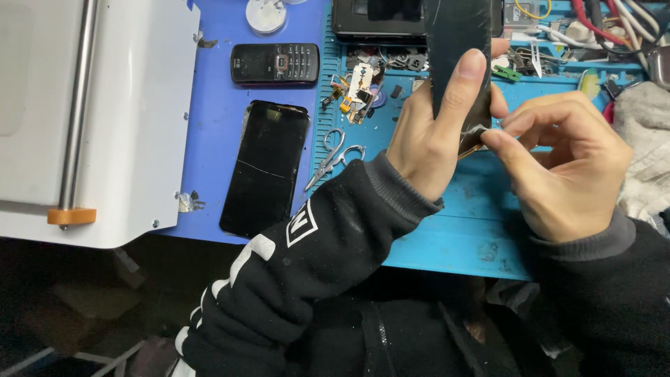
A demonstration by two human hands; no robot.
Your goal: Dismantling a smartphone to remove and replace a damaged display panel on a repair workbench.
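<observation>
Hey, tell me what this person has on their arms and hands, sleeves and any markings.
Both hands, the left hand and the right hand, are bare: no gloves show. Both arms wear black sleeves with grey ribbed cuffs. The left sleeve carries white printed shapes and pale specks of dust; the right sleeve looks plain.

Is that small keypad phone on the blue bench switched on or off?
It looks off: the keypad phone lies flat on the blue bench with a dark screen and no lit keys.
</observation>
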